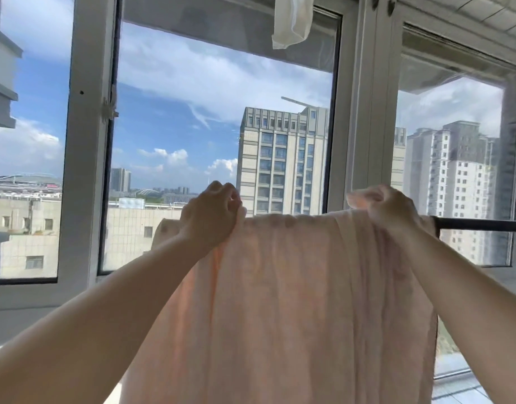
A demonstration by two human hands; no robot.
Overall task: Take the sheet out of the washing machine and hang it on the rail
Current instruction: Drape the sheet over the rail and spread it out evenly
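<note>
A pale peach sheet (280, 301) hangs over a dark horizontal rail (484, 225) in front of the windows, draping down toward me. Only the rail's right end shows; the rest lies under the cloth. My left hand (211, 212) grips the sheet's top fold at the left. At the right of the fold, my right hand (389, 208) holds a bunched bit of the cloth just above the rail. Both arms reach up and forward. The washing machine is out of view.
Tall white-framed windows (84, 170) stand right behind the rail, with a sill (32, 295) below them. A white cloth (291, 21) dangles from above at the top centre. City buildings and sky lie beyond the glass.
</note>
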